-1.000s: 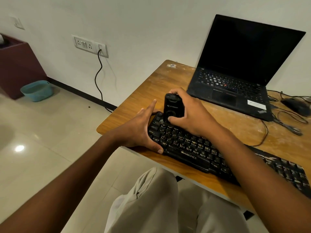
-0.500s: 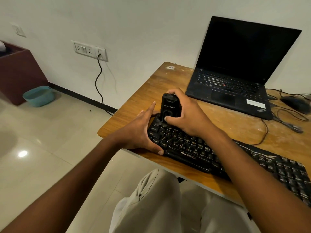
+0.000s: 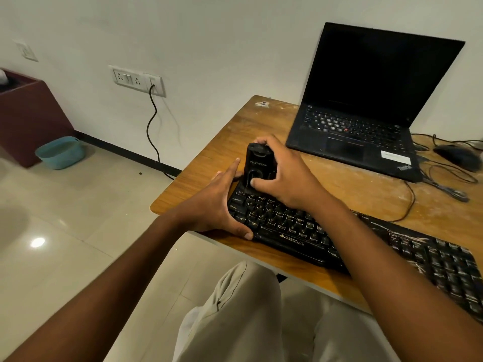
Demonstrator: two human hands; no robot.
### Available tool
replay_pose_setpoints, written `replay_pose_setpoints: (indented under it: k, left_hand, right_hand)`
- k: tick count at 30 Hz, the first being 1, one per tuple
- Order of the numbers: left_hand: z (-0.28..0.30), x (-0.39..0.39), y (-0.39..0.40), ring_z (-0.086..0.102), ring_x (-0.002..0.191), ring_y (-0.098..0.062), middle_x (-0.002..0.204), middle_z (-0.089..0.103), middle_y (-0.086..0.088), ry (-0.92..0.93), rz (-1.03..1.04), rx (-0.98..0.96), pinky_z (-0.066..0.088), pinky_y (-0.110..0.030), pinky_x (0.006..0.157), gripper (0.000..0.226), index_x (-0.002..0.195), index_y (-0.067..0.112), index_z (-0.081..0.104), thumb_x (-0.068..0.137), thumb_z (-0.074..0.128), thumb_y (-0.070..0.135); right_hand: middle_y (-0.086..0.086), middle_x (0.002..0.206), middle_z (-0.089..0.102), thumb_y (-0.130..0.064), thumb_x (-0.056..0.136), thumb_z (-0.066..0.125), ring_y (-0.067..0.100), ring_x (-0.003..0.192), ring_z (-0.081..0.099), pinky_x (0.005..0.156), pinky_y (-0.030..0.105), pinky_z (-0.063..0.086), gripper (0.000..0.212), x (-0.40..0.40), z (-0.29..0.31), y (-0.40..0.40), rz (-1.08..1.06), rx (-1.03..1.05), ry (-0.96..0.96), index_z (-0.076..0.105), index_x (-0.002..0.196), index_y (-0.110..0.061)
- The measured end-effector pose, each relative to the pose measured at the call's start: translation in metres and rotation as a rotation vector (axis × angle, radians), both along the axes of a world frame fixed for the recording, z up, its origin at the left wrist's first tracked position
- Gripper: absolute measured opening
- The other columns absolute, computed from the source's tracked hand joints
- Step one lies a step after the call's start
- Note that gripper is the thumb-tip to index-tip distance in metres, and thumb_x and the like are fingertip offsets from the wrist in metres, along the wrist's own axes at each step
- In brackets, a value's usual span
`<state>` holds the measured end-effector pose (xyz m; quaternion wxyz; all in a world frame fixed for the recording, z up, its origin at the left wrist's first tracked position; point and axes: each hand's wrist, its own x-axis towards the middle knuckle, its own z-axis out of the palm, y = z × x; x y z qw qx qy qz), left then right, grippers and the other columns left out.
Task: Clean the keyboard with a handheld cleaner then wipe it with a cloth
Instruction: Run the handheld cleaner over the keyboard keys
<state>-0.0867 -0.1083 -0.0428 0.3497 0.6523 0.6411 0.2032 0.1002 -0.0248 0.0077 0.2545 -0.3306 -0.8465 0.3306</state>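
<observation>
Wooden desk [image 3: 366,194] w/ keyboard [image 3: 352,241] near front edge. Your right hand [image 3: 285,176] grips the cleaner [image 3: 257,163] upright on the keyboard's left end. Left hand [image 3: 214,205] clamps that end, thumb at front.

Tight at the keyboard's left end, open wood to the far left.

Both hands crowd the left end of the keyboard [image 3: 339,239], the handheld cleaner [image 3: 257,165] standing upright there. Bare table [image 3: 217,142] lies open beyond it on the far left. The open laptop [image 3: 366,121] blocks the far side; cables [image 3: 444,184] and a mouse [image 3: 457,154] clutter the far right.
</observation>
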Motion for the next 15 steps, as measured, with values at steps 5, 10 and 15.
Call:
replay_pose_setpoints:
  k: [5,10,15]
  left_hand:
    - [-0.006,-0.004,0.003,0.004,0.157,-0.026,0.170,0.006,0.004,-0.012,-0.021,0.026,0.022,-0.057,0.124,0.162,0.153,0.053,-0.018,0.037,0.093,0.071]
    - [-0.009,-0.006,0.003,0.005,0.157,-0.025,0.170,0.009,0.007,-0.020,-0.027,0.041,0.022,-0.057,0.124,0.162,0.152,0.054,-0.018,0.034,0.091,0.076]
    - [-0.008,-0.005,0.003,0.011,0.156,-0.028,0.169,0.012,0.006,-0.035,-0.016,0.040,0.026,-0.059,0.121,0.163,0.153,0.055,-0.017,0.035,0.093,0.074]
  right_hand:
    - [-0.010,0.108,0.058,-0.012,0.081,0.082,0.009,0.088,0.063,0.057,0.020,0.056,0.069,0.036,0.006,0.002,-0.042,-0.012,-0.165,0.042,0.132,-0.036]
    - [-0.003,0.109,0.059,-0.014,0.081,0.082,0.010,0.085,0.064,0.053,0.021,0.056,0.070,0.037,0.019,0.001,-0.041,0.043,-0.203,0.041,0.133,-0.038]
    - [-0.006,0.101,0.063,-0.011,0.079,0.081,0.008,0.079,0.065,0.056,0.021,0.054,0.067,-0.001,0.008,-0.006,-0.020,0.064,-0.026,0.043,0.130,-0.032]
